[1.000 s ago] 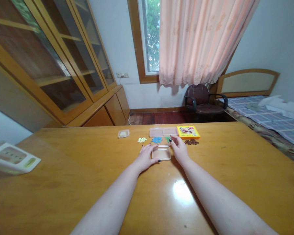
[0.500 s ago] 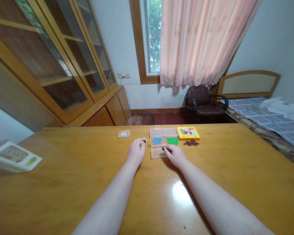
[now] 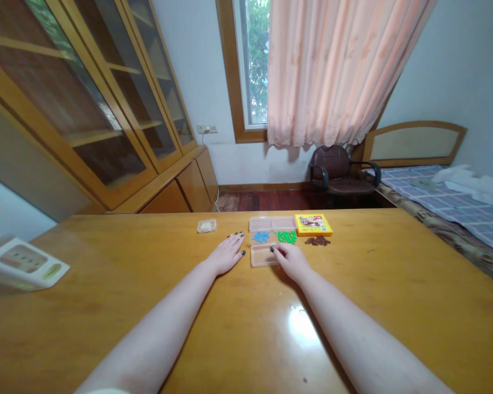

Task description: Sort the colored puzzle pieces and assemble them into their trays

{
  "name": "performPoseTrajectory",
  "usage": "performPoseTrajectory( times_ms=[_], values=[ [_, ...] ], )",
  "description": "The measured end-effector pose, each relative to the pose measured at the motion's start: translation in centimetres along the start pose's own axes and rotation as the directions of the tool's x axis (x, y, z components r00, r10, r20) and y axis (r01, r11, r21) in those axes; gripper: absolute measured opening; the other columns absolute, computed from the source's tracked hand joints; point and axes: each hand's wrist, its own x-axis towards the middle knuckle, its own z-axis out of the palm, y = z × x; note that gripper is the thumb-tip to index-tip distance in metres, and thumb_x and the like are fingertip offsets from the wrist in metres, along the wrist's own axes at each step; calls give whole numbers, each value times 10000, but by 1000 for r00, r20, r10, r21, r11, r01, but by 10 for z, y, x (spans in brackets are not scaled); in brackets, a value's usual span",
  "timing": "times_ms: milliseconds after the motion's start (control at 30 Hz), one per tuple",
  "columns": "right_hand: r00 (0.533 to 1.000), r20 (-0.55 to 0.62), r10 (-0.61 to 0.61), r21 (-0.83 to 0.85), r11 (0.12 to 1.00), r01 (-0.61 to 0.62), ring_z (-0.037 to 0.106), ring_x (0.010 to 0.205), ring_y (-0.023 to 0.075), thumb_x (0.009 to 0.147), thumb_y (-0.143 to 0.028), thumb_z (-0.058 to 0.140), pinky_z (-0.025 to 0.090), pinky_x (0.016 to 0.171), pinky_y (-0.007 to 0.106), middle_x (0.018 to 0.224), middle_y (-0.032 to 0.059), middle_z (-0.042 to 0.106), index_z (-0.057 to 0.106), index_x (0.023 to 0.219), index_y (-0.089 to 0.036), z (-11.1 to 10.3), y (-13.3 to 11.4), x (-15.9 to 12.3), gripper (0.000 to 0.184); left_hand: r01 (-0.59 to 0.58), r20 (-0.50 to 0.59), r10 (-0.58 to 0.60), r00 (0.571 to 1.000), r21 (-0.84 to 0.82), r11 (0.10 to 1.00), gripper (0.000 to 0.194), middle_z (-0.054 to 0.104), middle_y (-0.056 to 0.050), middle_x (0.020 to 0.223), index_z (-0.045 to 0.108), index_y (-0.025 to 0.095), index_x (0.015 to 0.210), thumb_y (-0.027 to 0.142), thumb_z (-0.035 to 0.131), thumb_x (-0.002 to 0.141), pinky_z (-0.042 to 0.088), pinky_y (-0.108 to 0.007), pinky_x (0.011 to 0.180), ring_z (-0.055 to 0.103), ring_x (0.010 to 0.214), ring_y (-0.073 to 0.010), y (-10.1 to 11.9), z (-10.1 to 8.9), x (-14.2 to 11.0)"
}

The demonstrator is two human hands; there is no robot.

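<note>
My left hand lies flat on the wooden table, fingers stretched out over the spot where small pale yellow pieces lay; the pieces are hidden. My right hand rests against the right side of a small clear plastic box, fingers curled at its edge. Just beyond the box lie a pile of blue pieces and a pile of green pieces.
Two more clear boxes sit behind the piles, a yellow box and brown pieces to their right. A small clear container lies further left. A white box sits at the table's left edge. A chair stands beyond.
My left hand left the clear box, moved left onto the yellow pieces, then flattened over them. My right hand drew back from the green pieces to the box's right side.
</note>
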Motion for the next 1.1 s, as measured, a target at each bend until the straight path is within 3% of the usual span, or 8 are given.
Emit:
performPoseTrajectory(
  times_ms=[233,333,533,733,867,933,1000,1100],
  values=[
    [1000,11,-12,-16,1000,12,521,620,141,866,-317,454,343,570,226,646,15,600,601,685,-177,3,0,0,272,20,1,-20,1000,33,999,643,210,-123,1492,293,137,1413,479,349,872,125,-382,1126,185,1380,-247,7,1,-31],
    [1000,12,-3,-12,1000,3,503,600,135,865,-316,453,332,560,224,623,9,579,590,662,-176,4,1,0,282,15,-25,-14,1000,28,1000,656,145,-121,1505,239,145,1429,483,341,876,84,-409,1132,117,1392,-241,5,0,-21],
    [999,21,31,24,999,-31,499,617,133,857,-311,470,331,569,221,646,17,593,613,695,-169,5,3,1,258,153,36,-156,987,80,985,699,44,-138,1511,132,76,1446,484,265,895,119,-420,1133,62,1395,-247,-6,-7,18],
    [999,25,26,19,999,-26,485,598,128,855,-309,474,318,562,219,620,4,572,593,670,-178,5,2,2,256,-66,130,52,990,108,992,617,194,-81,1500,251,155,1427,464,292,895,148,-370,1137,173,1384,-209,-11,-8,26],
    [1000,18,20,19,1000,-20,480,597,127,855,-303,472,315,561,219,621,7,574,587,658,-177,6,1,1,261,-117,81,108,991,116,986,602,180,-67,1508,241,178,1431,460,300,902,151,-362,1137,175,1384,-198,-16,-5,14],
    [1000,20,17,24,1000,-18,477,591,125,852,-292,474,311,557,218,618,6,576,590,651,-175,7,0,1,259,-57,5,57,998,109,992,605,133,-87,1516,221,154,1435,435,302,905,132,-385,1140,123,1393,-210,-19,-4,15],
    [1000,26,16,26,1000,-17,478,589,124,846,-287,483,309,554,218,620,6,580,597,652,-174,7,0,1,252,90,-60,-86,995,76,993,629,80,-137,1516,203,98,1432,411,314,897,127,-425,1134,58,1397,-247,-22,-4,24],
    [999,35,17,37,999,-18,494,604,128,848,-294,486,321,566,220,634,8,590,612,680,-175,7,1,1,241,311,-60,-311,949,-6,950,665,87,-203,1500,183,18,1421,405,303,893,147,-448,1122,57,1390,-287,-25,-8,44]
  ],
)
